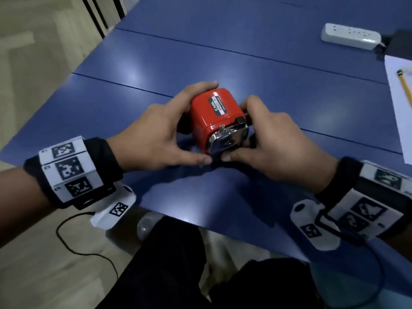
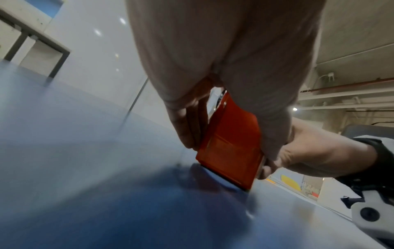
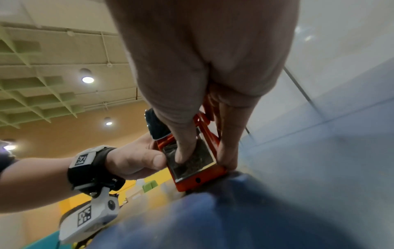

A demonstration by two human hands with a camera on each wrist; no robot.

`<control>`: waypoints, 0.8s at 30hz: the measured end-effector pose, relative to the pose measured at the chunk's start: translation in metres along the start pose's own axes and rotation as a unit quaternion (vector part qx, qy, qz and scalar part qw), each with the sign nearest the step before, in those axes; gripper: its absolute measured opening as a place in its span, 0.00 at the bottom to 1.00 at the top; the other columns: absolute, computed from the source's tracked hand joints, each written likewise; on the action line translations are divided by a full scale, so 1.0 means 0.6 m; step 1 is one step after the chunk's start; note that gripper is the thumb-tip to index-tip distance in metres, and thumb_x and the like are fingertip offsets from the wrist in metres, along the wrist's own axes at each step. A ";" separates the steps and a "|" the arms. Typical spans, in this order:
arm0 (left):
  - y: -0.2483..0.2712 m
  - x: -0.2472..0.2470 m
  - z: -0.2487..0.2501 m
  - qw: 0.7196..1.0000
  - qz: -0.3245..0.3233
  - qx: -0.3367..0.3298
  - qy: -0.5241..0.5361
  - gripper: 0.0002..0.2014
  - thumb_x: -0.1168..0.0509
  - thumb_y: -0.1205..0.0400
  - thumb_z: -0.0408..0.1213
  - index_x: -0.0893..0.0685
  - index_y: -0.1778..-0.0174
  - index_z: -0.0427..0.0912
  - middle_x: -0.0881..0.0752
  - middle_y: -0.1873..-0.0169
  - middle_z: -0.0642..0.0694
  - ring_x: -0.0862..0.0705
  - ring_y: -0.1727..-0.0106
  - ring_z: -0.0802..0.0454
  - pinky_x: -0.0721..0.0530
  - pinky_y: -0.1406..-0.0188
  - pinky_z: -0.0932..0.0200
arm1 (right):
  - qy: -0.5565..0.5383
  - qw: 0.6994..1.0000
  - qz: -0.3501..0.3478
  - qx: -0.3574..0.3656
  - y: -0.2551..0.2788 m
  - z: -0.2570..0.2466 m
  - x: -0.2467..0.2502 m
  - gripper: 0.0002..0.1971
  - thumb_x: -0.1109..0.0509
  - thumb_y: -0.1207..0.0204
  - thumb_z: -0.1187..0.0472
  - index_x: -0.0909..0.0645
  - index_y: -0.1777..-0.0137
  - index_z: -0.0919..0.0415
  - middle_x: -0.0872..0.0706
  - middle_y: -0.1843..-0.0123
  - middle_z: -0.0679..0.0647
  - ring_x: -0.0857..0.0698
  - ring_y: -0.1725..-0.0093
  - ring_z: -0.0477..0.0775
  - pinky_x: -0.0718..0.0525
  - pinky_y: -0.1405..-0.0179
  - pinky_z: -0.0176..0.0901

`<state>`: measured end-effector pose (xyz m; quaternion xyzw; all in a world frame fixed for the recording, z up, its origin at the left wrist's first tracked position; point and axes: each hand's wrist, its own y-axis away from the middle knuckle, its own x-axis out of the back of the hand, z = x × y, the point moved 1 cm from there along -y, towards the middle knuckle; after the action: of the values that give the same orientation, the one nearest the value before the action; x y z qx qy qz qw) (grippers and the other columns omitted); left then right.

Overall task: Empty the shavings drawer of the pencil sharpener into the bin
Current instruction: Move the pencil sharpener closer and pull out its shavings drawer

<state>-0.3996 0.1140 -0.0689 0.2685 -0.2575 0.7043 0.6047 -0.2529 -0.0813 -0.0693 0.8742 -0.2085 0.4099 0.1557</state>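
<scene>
Early stage, by the look of it: nothing emptied, no bin visible in any view.

Left hand (image 1: 153,134) curled round the left side of the red pencil sharpener (image 1: 217,114), fingers on the far side, thumb near the chrome front plate (image 1: 229,141). The sharpener sat on the blue desk (image 1: 267,85), roughly centre and near the person, and looked tipped on one edge in the wrist views.

Shavings drawer (image 3: 192,160): right wrist view showed a translucent panel with dark debris behind it, seated flush in the red body. So it read as not yet pulled out. Remaining, as judged: extract drawer, carry to bin, tip, refit.

Right hand (image 1: 274,139) gripped the right side; one finger pressed on that drawer panel, others wrapped the body, thumb at the chrome plate's lower edge.

Writing: black-and-white label (image 1: 217,105) on top of the sharpener read "CARL", second line looked like "ANGEL-5", finer print unreadable. Wrist bands carried square coded markers, plus characters too blurred to read.

Far right: white power strip (image 1: 350,36), paper sheet (image 1: 399,103) with a yellow pencil (image 1: 404,85) on it.
</scene>
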 end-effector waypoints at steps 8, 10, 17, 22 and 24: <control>-0.016 0.015 0.004 0.997 -0.008 0.002 -0.076 0.59 0.11 0.42 0.57 0.38 0.18 0.61 0.12 0.48 0.58 0.09 0.50 0.60 0.11 0.42 0.57 | 0.042 0.998 0.024 -0.046 0.017 -0.025 -0.017 0.41 0.10 0.37 0.40 0.24 0.28 0.53 0.11 0.38 0.48 0.12 0.42 0.53 0.16 0.47 0.46; -0.020 0.019 0.011 0.994 -0.011 -0.008 -0.105 0.59 0.11 0.42 0.58 0.38 0.18 0.58 0.14 0.49 0.61 0.13 0.53 0.62 0.16 0.47 0.63 | 0.015 0.997 0.053 -0.063 0.026 -0.032 -0.032 0.41 0.09 0.39 0.40 0.22 0.28 0.51 0.10 0.37 0.46 0.11 0.38 0.50 0.15 0.42 0.44; -0.027 0.029 0.025 0.986 -0.033 -0.028 -0.164 0.60 0.12 0.41 0.61 0.39 0.19 0.50 0.18 0.43 0.54 0.17 0.49 0.51 0.23 0.49 0.60 | -0.048 0.983 0.131 -0.119 0.052 -0.056 -0.068 0.45 0.08 0.39 0.44 0.24 0.24 0.52 0.12 0.32 0.50 0.14 0.36 0.50 0.23 0.51 0.34; -0.022 0.026 0.025 0.987 -0.013 -0.027 -0.159 0.57 0.11 0.42 0.59 0.36 0.23 0.49 0.16 0.44 0.51 0.15 0.49 0.50 0.22 0.51 0.58 | -0.047 0.980 0.143 -0.128 0.053 -0.061 -0.068 0.43 0.08 0.40 0.44 0.21 0.26 0.54 0.12 0.35 0.48 0.14 0.38 0.49 0.22 0.47 0.36; -0.015 0.021 0.020 0.988 0.004 -0.024 -0.150 0.53 0.11 0.39 0.57 0.35 0.24 0.48 0.16 0.48 0.53 0.13 0.51 0.48 0.19 0.52 0.56 | -0.044 0.981 0.140 -0.130 0.054 -0.061 -0.066 0.42 0.08 0.40 0.43 0.20 0.27 0.53 0.10 0.36 0.47 0.13 0.39 0.50 0.20 0.45 0.39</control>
<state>-0.3912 0.1159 -0.0514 0.3556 -0.3628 0.6523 0.5626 -0.3154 -0.0837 -0.0746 0.8257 -0.3870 0.3586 0.1997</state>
